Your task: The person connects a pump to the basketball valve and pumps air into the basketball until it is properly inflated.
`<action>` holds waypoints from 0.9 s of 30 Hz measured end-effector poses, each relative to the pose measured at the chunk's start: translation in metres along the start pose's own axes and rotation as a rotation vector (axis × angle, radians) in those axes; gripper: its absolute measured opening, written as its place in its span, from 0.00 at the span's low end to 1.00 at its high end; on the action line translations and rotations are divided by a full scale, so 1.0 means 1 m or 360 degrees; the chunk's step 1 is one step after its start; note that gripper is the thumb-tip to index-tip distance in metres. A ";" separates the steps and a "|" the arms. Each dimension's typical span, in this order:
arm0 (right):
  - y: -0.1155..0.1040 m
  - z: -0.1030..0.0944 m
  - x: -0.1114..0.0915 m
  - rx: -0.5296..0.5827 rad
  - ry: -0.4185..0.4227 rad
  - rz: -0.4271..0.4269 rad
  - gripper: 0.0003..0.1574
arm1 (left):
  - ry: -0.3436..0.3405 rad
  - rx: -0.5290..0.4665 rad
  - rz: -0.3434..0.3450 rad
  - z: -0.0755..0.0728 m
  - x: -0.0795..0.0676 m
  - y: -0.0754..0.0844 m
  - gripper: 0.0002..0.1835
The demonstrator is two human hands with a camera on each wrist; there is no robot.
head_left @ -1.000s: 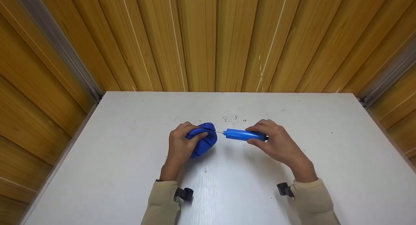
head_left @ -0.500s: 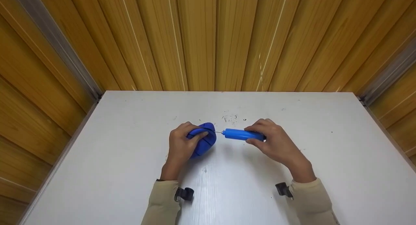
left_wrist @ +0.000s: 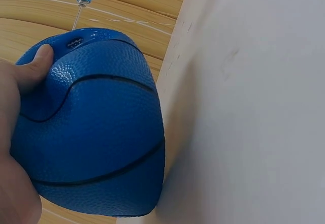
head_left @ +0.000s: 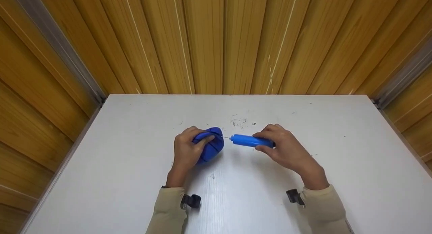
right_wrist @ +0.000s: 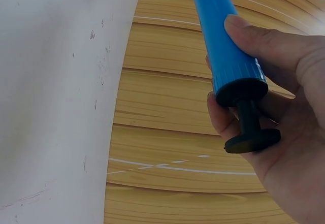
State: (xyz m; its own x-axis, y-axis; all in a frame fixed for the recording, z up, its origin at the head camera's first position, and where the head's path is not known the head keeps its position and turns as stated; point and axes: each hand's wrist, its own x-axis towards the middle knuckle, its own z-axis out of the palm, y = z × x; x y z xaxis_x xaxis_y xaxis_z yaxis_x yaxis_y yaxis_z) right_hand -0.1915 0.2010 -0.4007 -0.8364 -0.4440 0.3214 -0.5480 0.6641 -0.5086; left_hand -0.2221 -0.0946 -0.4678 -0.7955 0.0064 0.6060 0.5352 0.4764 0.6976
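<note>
A dented, partly deflated blue ball (left_wrist: pixel 111 127) with black seam lines is gripped by my left hand (head_left: pixel 187 148), its thumb pressing into the caved-in side. My right hand (head_left: pixel 287 148) holds a blue hand pump (head_left: pixel 248 140) by its rear part, thumb on one side and fingers on the other. From the pump's tip a thin metal needle (left_wrist: pixel 77 18) reaches the ball beside a small dark oval mark. Whether the needle is inside the ball cannot be told. In the right wrist view the black plunger handle (right_wrist: pixel 252 140) stands a short way out of the barrel, near the palm.
Both hands are above a white table (head_left: pixel 135 193) with dark scuff marks near its middle. Behind it rises a wall of yellow-brown wood-look panels (head_left: pixel 209 41). Black camera mounts (head_left: pixel 192 201) sit on the sleeves.
The right hand and pump have shifted slightly left, toward the ball. The ball and left hand have moved very slightly left; both grips stay the same.
</note>
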 end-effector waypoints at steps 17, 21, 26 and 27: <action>-0.006 -0.001 -0.001 -0.0043 0.0013 0.0028 0.18 | -0.0037 0.0073 0.0046 0.001 -0.001 0.001 0.07; -0.009 0.000 0.000 -0.0072 0.0022 0.0033 0.18 | -0.0036 0.0084 0.0039 0.001 -0.001 0.003 0.06; -0.011 0.001 0.001 -0.0090 0.0035 0.0032 0.19 | -0.0032 0.0122 0.0048 0.003 -0.001 0.003 0.07; -0.011 0.001 0.001 -0.0096 0.0037 0.0027 0.19 | -0.0029 0.0126 0.0049 0.003 -0.001 0.004 0.07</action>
State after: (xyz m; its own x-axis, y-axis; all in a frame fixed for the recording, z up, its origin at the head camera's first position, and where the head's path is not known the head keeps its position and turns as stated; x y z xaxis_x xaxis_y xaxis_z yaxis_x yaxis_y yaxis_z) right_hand -0.1865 0.1927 -0.3960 -0.8453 -0.4185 0.3321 -0.5328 0.7068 -0.4654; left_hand -0.2206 -0.0898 -0.4668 -0.7844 0.0381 0.6191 0.5361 0.5438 0.6457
